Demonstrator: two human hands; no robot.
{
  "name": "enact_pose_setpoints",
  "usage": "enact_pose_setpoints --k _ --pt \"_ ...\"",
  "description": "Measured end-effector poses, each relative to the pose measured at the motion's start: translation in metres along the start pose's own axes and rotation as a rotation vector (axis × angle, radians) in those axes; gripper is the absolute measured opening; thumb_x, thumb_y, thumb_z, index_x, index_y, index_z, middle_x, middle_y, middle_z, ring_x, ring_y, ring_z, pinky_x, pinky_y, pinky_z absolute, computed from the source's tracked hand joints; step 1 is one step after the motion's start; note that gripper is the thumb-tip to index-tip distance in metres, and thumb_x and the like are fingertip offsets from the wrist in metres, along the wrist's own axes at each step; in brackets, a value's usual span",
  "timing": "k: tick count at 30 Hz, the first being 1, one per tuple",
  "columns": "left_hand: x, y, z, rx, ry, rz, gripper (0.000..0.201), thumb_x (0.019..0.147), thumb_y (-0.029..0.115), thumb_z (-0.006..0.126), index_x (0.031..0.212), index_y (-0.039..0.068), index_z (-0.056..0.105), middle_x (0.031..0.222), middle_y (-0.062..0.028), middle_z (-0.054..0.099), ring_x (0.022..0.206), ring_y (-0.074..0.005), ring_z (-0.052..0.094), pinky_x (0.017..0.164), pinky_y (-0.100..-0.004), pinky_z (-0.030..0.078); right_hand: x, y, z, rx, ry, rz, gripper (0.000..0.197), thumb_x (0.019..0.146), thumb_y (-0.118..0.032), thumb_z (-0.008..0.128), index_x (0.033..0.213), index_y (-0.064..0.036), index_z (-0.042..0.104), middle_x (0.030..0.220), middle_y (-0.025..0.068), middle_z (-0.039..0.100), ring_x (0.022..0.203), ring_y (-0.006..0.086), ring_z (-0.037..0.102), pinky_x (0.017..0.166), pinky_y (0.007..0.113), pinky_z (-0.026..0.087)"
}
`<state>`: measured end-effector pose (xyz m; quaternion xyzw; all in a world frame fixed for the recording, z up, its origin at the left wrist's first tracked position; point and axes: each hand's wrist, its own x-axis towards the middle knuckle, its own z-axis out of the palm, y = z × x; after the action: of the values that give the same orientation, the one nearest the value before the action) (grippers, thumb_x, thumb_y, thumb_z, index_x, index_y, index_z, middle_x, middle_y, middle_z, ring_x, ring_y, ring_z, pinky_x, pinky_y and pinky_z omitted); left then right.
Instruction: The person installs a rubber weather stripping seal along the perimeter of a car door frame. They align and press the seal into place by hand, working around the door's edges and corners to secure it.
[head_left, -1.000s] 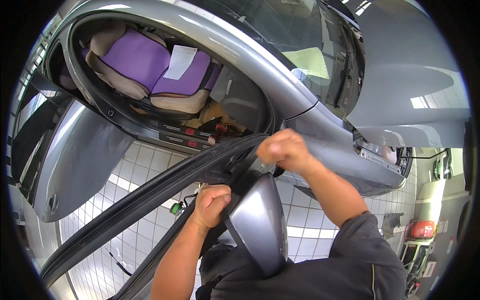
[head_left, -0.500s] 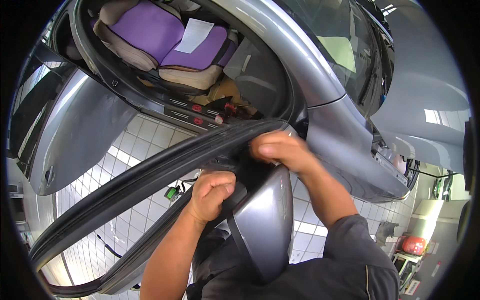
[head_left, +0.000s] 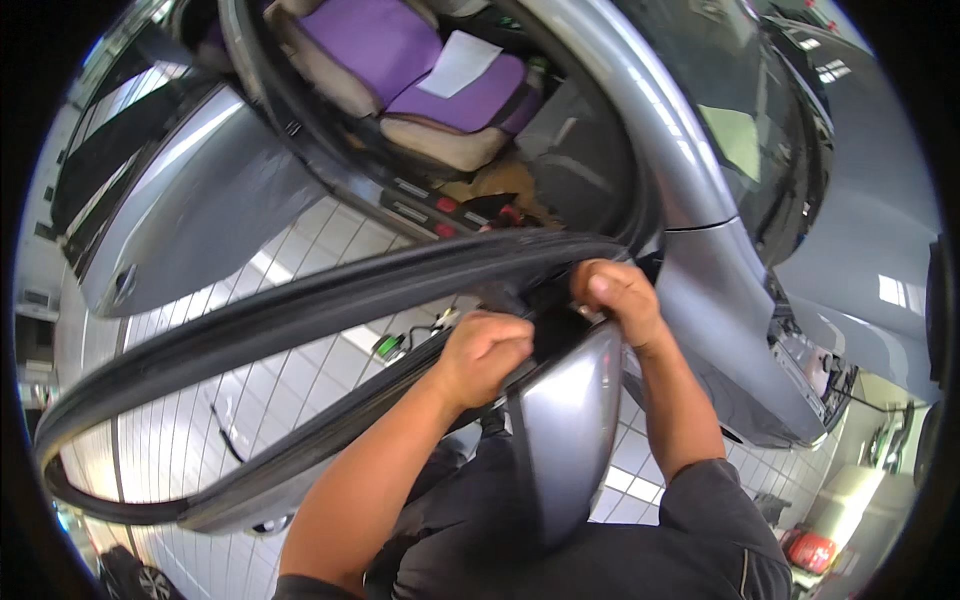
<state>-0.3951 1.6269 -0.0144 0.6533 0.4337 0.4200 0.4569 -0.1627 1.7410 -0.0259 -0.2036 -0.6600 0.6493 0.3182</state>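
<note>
Presently, from the left: grey rear door [head_left: 210, 220] ajar, then the front door's looped window frame [head_left: 330, 280] with black rubber weatherstrip, tiled floor [head_left: 180, 440] showing through it. Left hand [head_left: 488, 357]: fingers curled tight, thumb folded over, beside the lower edge of the black mirror mount [head_left: 565, 335]; cannot tell whether anything sits inside the grip. Side mirror [head_left: 570, 420]: silver-grey housing at the door's front corner, below and between the hands, its far end close to the torso. Right hand [head_left: 618, 298]: fingers bent in at the mount's upper corner, thumb along the top; object within the fingers, if any, hidden. Judgement: handling here is best done with pressure even on both sides of the mount, the housing steadied lest it swing or scuff, and fingertips clear of the frame's edge. Containers, again from the left: cabin holds a front seat [head_left: 470, 112] in purple and beige, a white paper sheet [head_left: 460, 62] lying on it; footwell shows tan flooring [head_left: 502, 182] plus something small and red, unclear. Behind the windscreen, a pale green sheet [head_left: 733, 140]. Engine bay, farther right: pale parts at its edge, too small to identify.
</note>
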Motion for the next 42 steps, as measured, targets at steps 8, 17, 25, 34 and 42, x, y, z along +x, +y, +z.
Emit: enact_pose_setpoints --k 8,17,25,34,42 --pt "-0.115 0.004 -0.042 0.181 0.212 0.209 0.028 0.083 0.012 0.058 0.062 0.002 0.043 0.060 -0.0127 0.043 0.056 -0.0321 0.045 0.053 -0.0422 0.036 -0.028 0.035 0.018 0.248 0.338 -0.221 0.038 0.098 -0.026 0.053 0.067 -0.0046 0.049 0.068 0.0103 0.049 0.062 0.0209 0.045 0.062 0.034 0.037" --pt "-0.390 0.016 -0.128 0.243 0.948 0.012 0.040 0.088 0.031 0.055 0.061 0.004 0.040 0.061 -0.0074 0.044 0.057 -0.0195 0.039 0.055 -0.0344 0.028 -0.298 0.176 0.107 -0.449 0.941 0.921 0.034 0.102 -0.030 0.055 0.083 -0.0034 0.065 0.074 0.0123 0.063 0.072 0.0264 0.062 0.068 0.038 0.049" --pt "-0.642 0.019 -0.100 0.167 1.295 -0.037 0.045 0.097 0.036 0.053 0.065 0.005 0.046 0.067 -0.0068 0.046 0.065 -0.0167 0.040 0.061 -0.0337 0.028 -0.160 0.057 0.390 -0.710 -0.246 0.142 0.033 0.101 -0.025 0.061 0.079 -0.0011 0.054 0.078 0.0223 0.054 0.075 0.0444 0.055 0.068 0.050 0.044" --pt "-0.931 0.028 0.013 0.069 1.378 -0.564 0.046 0.101 0.034 0.048 0.068 0.003 0.051 0.068 -0.0056 0.052 0.068 -0.0158 0.048 0.066 -0.0324 0.036 0.049 0.025 0.496 -1.853 0.494 -0.704 0.021 0.099 -0.018 0.059 0.088 -0.0008 0.058 0.094 0.0228 0.056 0.093 0.0423 0.053 0.084 0.053 0.042" --pt "-1.052 0.045 -0.051 0.081 1.580 -0.557 0.047 0.106 0.034 0.043 0.070 0.004 0.051 0.069 -0.0044 0.051 0.068 -0.0139 0.046 0.066 -0.0301 0.036 0.051 -0.003 0.657 -1.339 0.329 -0.639 0.019 0.100 -0.024 0.060 0.100 -0.0060 0.063 0.105 0.0149 0.059 0.100 0.0381 0.054 0.088 0.051 0.042"
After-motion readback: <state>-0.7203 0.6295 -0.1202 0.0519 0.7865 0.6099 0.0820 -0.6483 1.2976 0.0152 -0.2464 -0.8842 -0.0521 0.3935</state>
